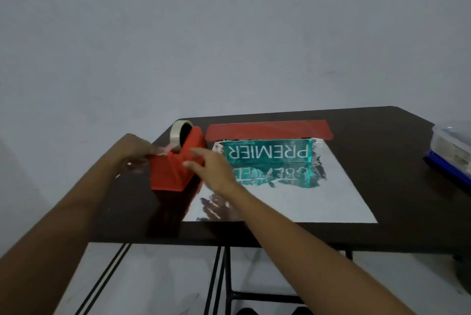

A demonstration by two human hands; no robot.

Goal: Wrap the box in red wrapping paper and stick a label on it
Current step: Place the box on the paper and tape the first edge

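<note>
A teal box (267,151) printed PREMIER lies on the wrapping paper (293,200), silver side up, its red far edge (267,131) folded over behind the box. Left of the box stands a red tape dispenser (175,167) with a roll of clear tape (179,132). My left hand (135,153) pinches the tape end at the dispenser's front cutter. My right hand (211,169) reaches across with fingers extended and touches the dispenser's right side.
The dark table (382,233) ends close in front of me, with black legs (224,276) below. A clear plastic container on a blue lid (451,146) sits at the right edge. A plain grey wall lies behind.
</note>
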